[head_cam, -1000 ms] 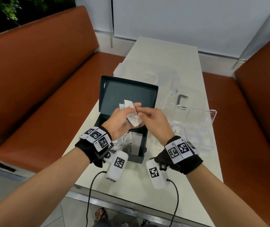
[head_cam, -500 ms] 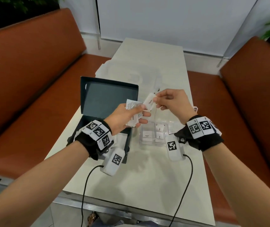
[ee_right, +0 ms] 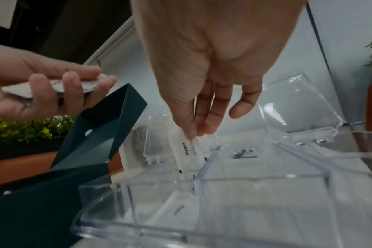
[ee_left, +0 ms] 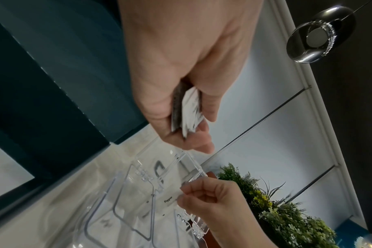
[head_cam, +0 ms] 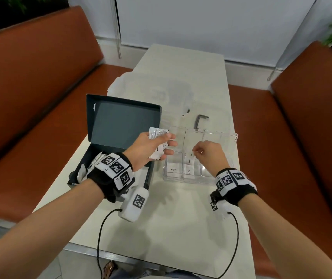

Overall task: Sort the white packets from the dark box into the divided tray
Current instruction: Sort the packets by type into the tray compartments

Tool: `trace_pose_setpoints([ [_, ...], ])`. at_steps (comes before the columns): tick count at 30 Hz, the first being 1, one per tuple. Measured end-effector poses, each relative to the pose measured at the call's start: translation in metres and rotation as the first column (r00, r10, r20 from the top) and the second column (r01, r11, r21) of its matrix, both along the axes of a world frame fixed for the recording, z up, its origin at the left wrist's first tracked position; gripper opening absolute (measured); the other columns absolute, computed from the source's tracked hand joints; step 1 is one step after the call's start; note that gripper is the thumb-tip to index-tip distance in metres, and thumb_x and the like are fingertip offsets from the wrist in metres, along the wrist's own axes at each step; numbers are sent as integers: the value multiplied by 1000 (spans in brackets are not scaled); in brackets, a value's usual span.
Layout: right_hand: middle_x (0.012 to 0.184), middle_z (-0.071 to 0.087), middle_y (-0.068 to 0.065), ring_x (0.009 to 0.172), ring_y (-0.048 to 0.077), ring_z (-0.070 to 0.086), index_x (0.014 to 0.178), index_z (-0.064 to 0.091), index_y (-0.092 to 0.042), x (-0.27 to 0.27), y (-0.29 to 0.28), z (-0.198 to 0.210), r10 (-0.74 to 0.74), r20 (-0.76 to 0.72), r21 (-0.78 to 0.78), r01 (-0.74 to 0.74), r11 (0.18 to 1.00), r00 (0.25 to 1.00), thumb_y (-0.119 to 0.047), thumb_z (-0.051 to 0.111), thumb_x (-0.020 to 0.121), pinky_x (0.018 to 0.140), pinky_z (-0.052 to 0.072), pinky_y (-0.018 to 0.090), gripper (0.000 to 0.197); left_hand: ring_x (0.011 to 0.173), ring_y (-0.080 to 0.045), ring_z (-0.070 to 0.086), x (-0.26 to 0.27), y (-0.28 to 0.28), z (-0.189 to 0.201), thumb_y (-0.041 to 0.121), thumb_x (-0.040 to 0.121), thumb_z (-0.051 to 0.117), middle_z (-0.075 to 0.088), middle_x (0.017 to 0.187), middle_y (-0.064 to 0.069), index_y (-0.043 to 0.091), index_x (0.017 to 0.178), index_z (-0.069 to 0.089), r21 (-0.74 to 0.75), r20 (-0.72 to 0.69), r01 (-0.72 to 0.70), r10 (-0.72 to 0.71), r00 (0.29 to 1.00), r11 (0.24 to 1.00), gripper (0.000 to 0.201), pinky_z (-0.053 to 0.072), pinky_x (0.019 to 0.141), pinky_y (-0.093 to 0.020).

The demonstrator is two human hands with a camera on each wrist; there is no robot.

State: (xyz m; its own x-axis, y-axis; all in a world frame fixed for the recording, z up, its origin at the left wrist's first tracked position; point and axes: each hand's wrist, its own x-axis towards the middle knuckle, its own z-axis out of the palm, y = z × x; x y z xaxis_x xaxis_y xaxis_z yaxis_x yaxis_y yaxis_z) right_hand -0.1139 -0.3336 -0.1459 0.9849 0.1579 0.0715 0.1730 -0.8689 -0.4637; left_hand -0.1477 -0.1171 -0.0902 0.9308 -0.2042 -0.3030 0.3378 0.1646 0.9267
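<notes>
The dark box [head_cam: 120,125] stands open at the table's left, with loose white packets [head_cam: 95,162] in its base. My left hand [head_cam: 168,142] hovers beside its lid and grips a small stack of white packets [head_cam: 157,132], also seen edge-on in the left wrist view [ee_left: 191,112]. My right hand [head_cam: 195,154] pinches one packet marked Pepper [ee_right: 187,151] by its top end, its lower end inside the middle compartment of the clear divided tray [head_cam: 189,180]. A Sugar packet [head_cam: 173,169] lies in the tray's left compartment and another Pepper packet [head_cam: 189,170] in the middle one.
The tray's clear hinged lid [head_cam: 219,135] stands open on its far side. A dark bent metal key [head_cam: 200,120] and a clear plastic sheet [head_cam: 157,91] lie beyond. Orange benches [head_cam: 30,97] flank the narrow table. Wrist camera cables hang over the near table edge [head_cam: 161,256].
My right hand drew one packet from the stack in my left hand, carried it right and lowered it into the tray. The left hand kept the rest and shifted slightly right.
</notes>
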Motion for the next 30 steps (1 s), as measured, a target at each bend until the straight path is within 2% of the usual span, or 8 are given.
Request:
trace_pose_setpoints([
  [2,94,68,4,89,22,62,98,70,-12,1,2,-5,12,1,-87,-12,996,1000,-9,56,90,88,46,41,16,77,-21,68,1,-1,-1,24,96,60,73,99,-9,5,110,67,4,-9,-5,5,1000,1000,25,52,58,-22],
  [5,96,66,2,92,22,60,101,68,-16,2,5,-11,29,17,-202,-25,979,999,-9,52,92,84,37,34,20,77,-21,68,3,-1,-3,24,95,60,73,101,-10,6,110,67,1,-16,-6,6,1000,1000,24,52,58,-22],
  [11,94,66,0,92,23,56,103,58,-15,-1,6,-23,25,41,-262,-13,965,999,-9,51,92,77,26,33,14,80,-22,68,6,4,-7,26,95,61,73,103,-11,7,110,68,-7,-26,2,-2,1000,1000,25,53,59,-23],
  [22,97,59,6,93,26,51,99,57,-10,-2,14,-26,-4,42,-315,17,949,999,-15,54,94,82,33,36,8,80,-20,70,10,3,-11,27,95,61,74,102,-9,9,109,68,-3,-60,24,-25,998,1000,24,52,57,-21],
  [25,92,59,6,89,26,53,96,58,-9,-6,14,-14,-11,78,-238,29,971,997,-14,57,92,79,31,35,6,79,-19,70,10,2,-13,28,94,62,74,104,-10,9,111,68,-3,-68,39,-39,997,999,26,52,57,-21],
  [27,83,59,3,79,22,55,92,59,-10,-8,14,-1,-13,146,-71,23,997,989,-14,61,90,77,38,33,5,78,-19,70,10,2,-14,27,93,63,74,105,-11,8,112,67,-14,-69,48,-49,996,999,27,52,56,-21],
  [29,73,58,-3,66,11,53,89,62,-12,-12,19,17,-32,191,171,-2,985,981,-15,64,88,70,43,20,4,78,-20,70,11,1,-14,27,92,65,74,105,-12,7,112,67,-16,-68,67,-68,995,998,29,52,56,-21],
  [30,70,57,-6,63,5,52,90,64,-14,-14,23,25,-42,198,269,-13,963,979,-17,65,88,65,41,10,4,79,-21,71,11,0,-14,26,91,67,74,104,-12,6,113,67,-14,-65,82,-83,994,997,29,52,56,-21],
])
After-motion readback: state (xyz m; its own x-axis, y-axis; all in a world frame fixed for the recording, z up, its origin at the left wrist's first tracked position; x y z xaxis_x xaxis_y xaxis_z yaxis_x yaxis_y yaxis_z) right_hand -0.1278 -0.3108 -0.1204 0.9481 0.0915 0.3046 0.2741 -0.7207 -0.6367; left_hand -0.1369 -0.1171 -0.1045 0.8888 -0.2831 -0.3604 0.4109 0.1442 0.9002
